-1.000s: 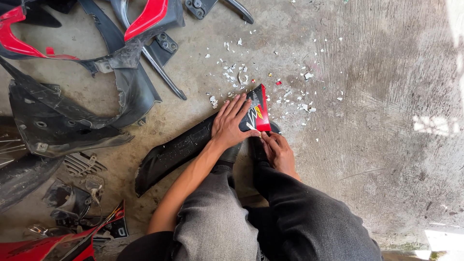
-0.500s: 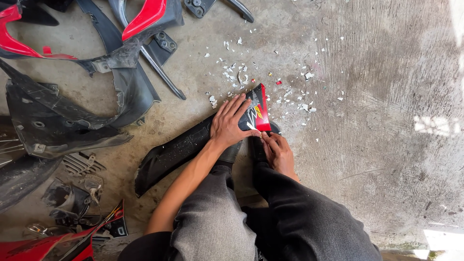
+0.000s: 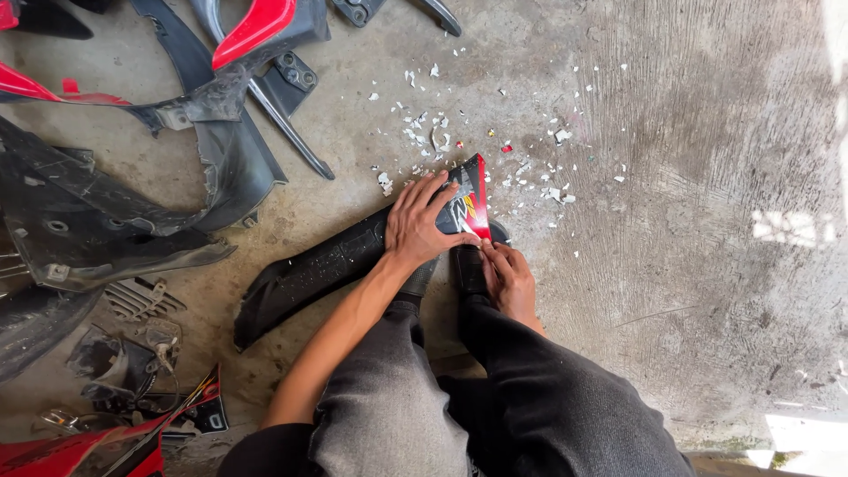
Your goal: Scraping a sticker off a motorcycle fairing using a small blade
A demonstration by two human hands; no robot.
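Observation:
A long black plastic body panel (image 3: 309,274) with a red-edged, stickered tip (image 3: 473,203) lies on the concrete floor in front of my knees. My left hand (image 3: 422,221) presses flat on its upper end, fingers spread over the sticker. My right hand (image 3: 508,276) sits at the panel's right edge, fingertips pinching at the red sticker edge. Black shoes show under the panel between my hands. My grey and black trouser legs fill the lower frame.
Small white and red sticker scraps (image 3: 424,132) litter the floor beyond the panel. Black and red bike fairings (image 3: 132,194) pile up at the left, with a black bracket (image 3: 291,124) and small parts (image 3: 132,353) at lower left. Bare concrete (image 3: 707,221) spreads to the right.
Almost nothing differs. Both hands stay on the panel's tip; the right fingers shift slightly at the sticker edge.

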